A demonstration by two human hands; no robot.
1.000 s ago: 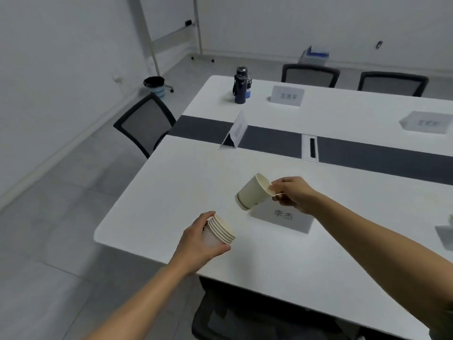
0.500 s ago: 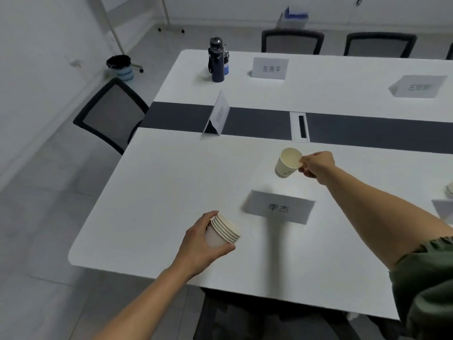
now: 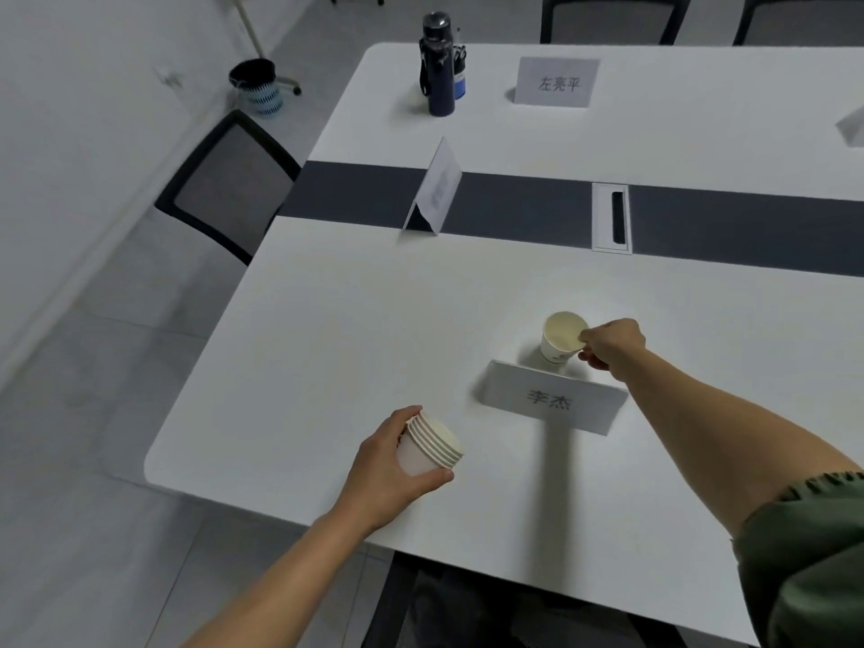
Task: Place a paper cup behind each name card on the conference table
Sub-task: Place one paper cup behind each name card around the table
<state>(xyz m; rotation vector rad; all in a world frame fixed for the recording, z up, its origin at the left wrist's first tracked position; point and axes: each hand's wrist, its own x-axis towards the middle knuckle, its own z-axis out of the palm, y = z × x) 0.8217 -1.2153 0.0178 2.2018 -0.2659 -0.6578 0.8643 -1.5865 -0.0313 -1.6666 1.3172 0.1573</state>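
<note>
Right hand (image 3: pixel 610 343) of mine is pinched on the rim of a single paper cup (image 3: pixel 561 338), thumb and fingertips closed on the edge nearest me, and the cup stands upright just behind the nearest name card (image 3: pixel 554 397), on the far side of it from where I stand. Its base looks to be down on the conference table (image 3: pixel 327 348) or very nearly so; I cannot tell for certain whether it has full contact, since the card hides the bottom edge. My left hand (image 3: pixel 390 465) is wrapped around the stack of cups (image 3: pixel 432 444), tilted on its side with the rims pointing to the right, held above the near edge of the table.

As for progress, I judge this first placement all but finished: what remains here is only to let go of the rim. Beyond that, most of the job looks open. Across the table, the far name card (image 3: pixel 556 81) has no cup by it that I can see, only a dark water bottle (image 3: pixel 439 63) standing off to its left. An end card (image 3: pixel 437 189) sits on the dark centre strip facing the head of the table, also with no cup near it. One more card (image 3: pixel 853 126) is cut off at the right edge of the view, and I cannot tell what is beside it. The stack seems to hold about five cups, likely enough for those I can see.
</note>
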